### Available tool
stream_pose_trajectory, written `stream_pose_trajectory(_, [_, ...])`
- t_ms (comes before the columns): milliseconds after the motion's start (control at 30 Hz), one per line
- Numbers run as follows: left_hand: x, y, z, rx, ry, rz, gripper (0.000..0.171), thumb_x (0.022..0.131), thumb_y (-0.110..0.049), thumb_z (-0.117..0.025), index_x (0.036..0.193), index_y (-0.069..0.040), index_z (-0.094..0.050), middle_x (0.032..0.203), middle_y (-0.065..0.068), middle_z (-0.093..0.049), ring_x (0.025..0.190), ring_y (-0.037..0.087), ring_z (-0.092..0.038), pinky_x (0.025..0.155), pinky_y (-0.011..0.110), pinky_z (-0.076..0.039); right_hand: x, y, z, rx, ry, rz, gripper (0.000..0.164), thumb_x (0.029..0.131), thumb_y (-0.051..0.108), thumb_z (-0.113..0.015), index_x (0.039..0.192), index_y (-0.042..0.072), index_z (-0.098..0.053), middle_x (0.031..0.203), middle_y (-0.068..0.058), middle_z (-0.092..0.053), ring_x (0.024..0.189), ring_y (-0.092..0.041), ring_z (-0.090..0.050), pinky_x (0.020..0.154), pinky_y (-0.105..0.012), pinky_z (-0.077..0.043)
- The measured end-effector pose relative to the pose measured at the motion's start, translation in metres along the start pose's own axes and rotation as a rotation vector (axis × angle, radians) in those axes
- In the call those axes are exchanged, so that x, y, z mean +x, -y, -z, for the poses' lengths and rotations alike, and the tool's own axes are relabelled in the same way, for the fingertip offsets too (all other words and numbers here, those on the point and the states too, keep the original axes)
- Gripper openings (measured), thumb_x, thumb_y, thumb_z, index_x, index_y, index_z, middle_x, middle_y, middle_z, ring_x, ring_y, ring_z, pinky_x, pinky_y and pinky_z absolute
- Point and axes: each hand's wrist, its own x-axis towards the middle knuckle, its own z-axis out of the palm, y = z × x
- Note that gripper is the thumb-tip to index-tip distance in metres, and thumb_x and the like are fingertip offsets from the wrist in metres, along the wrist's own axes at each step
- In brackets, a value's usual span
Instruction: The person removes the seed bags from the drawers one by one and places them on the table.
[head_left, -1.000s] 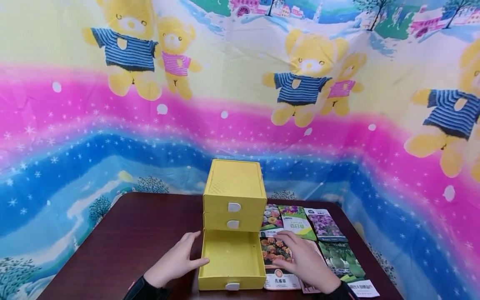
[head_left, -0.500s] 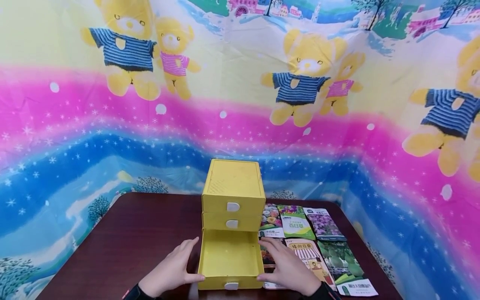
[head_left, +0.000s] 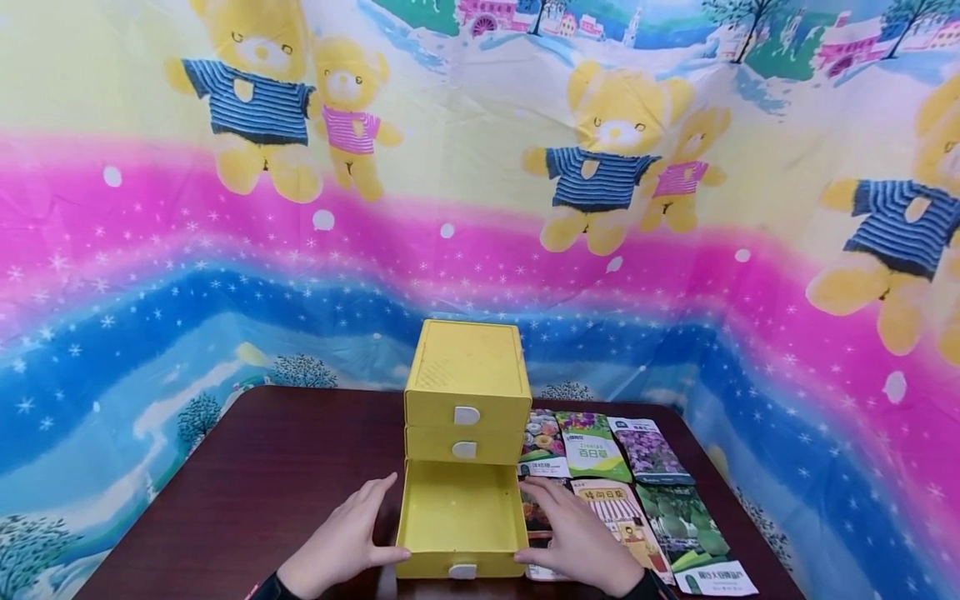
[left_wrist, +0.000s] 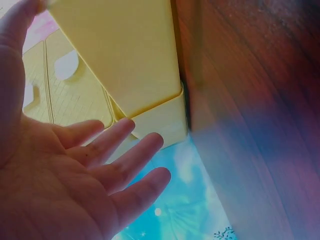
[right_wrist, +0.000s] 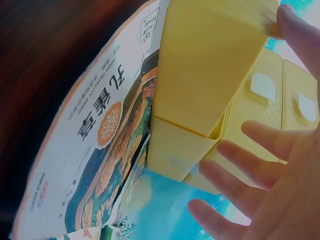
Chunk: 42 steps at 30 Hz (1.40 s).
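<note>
A small yellow drawer cabinet [head_left: 468,358] with white pull tabs stands on the table, its bottom drawer [head_left: 461,508] pulled out towards me. My left hand [head_left: 337,537] is at the drawer's left side, fingers spread; its thumb tip touches the front left corner in the left wrist view. Opposite it, my right hand [head_left: 577,537] lies along the right side. Its fingers are extended, and its thumb meets the front right corner in the right wrist view. An orange-flower seed packet [right_wrist: 107,130] lies beside the drawer, partly hidden by the right hand in the head view.
More seed packets are laid out to the right, among them a green-and-white one [head_left: 592,446], a purple-flower one [head_left: 652,450], a cartoon one [head_left: 618,517] and a dark green one [head_left: 682,525]. A printed bear curtain [head_left: 450,267] hangs behind the dark wooden table [head_left: 300,450].
My right hand has moved left from above the seed packets to the drawer's side. The left hand has shifted slightly down and left. Over the last half second both hands stay still.
</note>
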Motion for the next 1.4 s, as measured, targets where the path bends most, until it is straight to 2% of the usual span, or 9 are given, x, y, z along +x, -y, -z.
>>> stream_pose_trajectory(167, [0.004,0.001,-0.001,-0.001,-0.012,0.028,0.106,0.074,-0.053,-0.088,0.152,0.002,-0.04,0.145,0.022,-0.05,0.131,0.044,-0.051,0.1,0.061,-0.047,0.003,-0.002,-0.001,-0.038,-0.016,-0.031,0.097,0.078,0.079,-0.065,0.151,0.017,-0.049,0.151,-0.007,-0.05,0.132,-0.034,-0.055,0.1,-0.06,-0.047])
stream_pose_trajectory(400, [0.007,-0.001,0.0,-0.01,-0.011,0.037,0.106,0.073,-0.053,-0.088,0.151,0.002,-0.041,0.146,0.022,-0.05,0.132,0.044,-0.051,0.1,0.061,-0.046,0.005,-0.002,0.001,-0.054,0.009,-0.066,0.098,0.077,0.081,-0.063,0.152,0.019,-0.047,0.154,-0.005,-0.048,0.136,-0.032,-0.052,0.105,-0.057,-0.045])
stream_pose_trajectory(600, [0.011,-0.001,0.001,0.005,-0.029,0.041,0.105,0.074,-0.052,-0.088,0.151,0.002,-0.042,0.145,0.021,-0.051,0.131,0.042,-0.052,0.1,0.06,-0.047,0.008,-0.003,-0.002,-0.059,0.003,-0.079,0.094,0.08,0.074,-0.068,0.153,0.019,-0.046,0.154,-0.007,-0.048,0.137,-0.033,-0.051,0.105,-0.057,-0.045])
stream_pose_trajectory(833, [0.016,0.0,0.002,0.003,-0.019,0.075,0.103,0.075,-0.052,-0.088,0.151,0.001,-0.042,0.146,0.022,-0.05,0.131,0.042,-0.052,0.1,0.06,-0.047,0.016,-0.005,-0.002,-0.054,0.009,-0.092,0.093,0.083,0.071,-0.068,0.155,0.017,-0.043,0.153,-0.008,-0.05,0.138,-0.033,-0.05,0.106,-0.055,-0.045])
stream_pose_trajectory(1100, [0.025,0.001,0.0,0.014,-0.069,0.115,0.098,0.078,-0.05,-0.086,0.152,-0.001,-0.043,0.146,0.021,-0.05,0.127,0.04,-0.056,0.098,0.057,-0.05,0.024,-0.009,-0.002,-0.063,-0.016,-0.098,0.09,0.086,0.068,-0.066,0.156,0.017,-0.042,0.15,-0.009,-0.053,0.137,-0.031,-0.051,0.109,-0.049,-0.044])
stream_pose_trajectory(1400, [0.035,0.005,-0.005,0.009,-0.1,0.167,0.095,0.083,-0.047,-0.083,0.153,0.0,-0.04,0.146,0.024,-0.049,0.123,0.039,-0.059,0.095,0.054,-0.052,0.036,-0.013,-0.006,-0.019,-0.045,-0.151,0.086,0.087,0.062,-0.069,0.154,0.014,-0.044,0.15,-0.012,-0.053,0.134,-0.036,-0.053,0.106,-0.05,-0.046])
